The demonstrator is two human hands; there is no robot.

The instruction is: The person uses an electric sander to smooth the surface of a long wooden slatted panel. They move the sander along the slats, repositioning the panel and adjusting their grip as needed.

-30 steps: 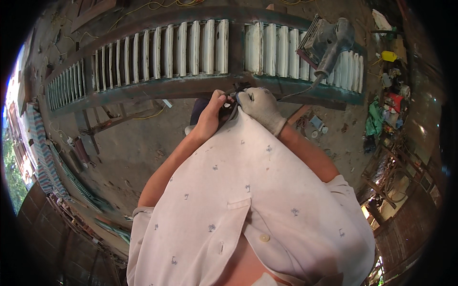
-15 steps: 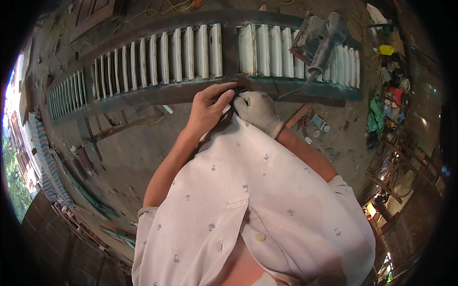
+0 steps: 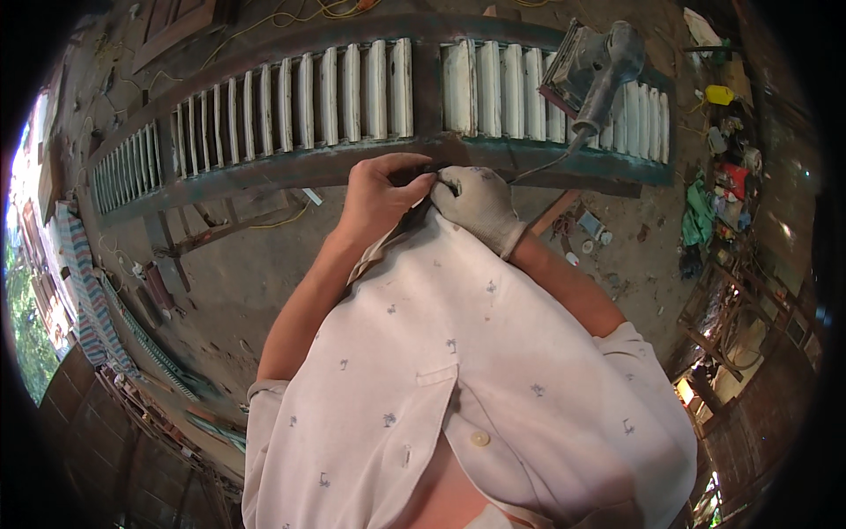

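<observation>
My bare left hand is closed in a pinch, its thumb and forefinger meeting beside my right hand. A grey, stained glove covers my right hand, whose fingers are curled in with the thumb pressed against them. Something small and dark shows where the fingertips meet; I cannot make out what it is. Both hands are held in front of the near rail of a dark-framed louvred shutter with whitish slats. On the shutter's right part lies a grey power sander, its cord running down toward my gloved hand.
A yellow container, a green cloth and assorted clutter line the right side. Yellow cable trails over the floor at the far side. A striped sheet lies at the left. A wooden panel is at the far left.
My left thumb has come down closer to the forefinger, and that hand has turned slightly. My gloved right hand has stayed almost in place. The sander still lies on the shutter.
</observation>
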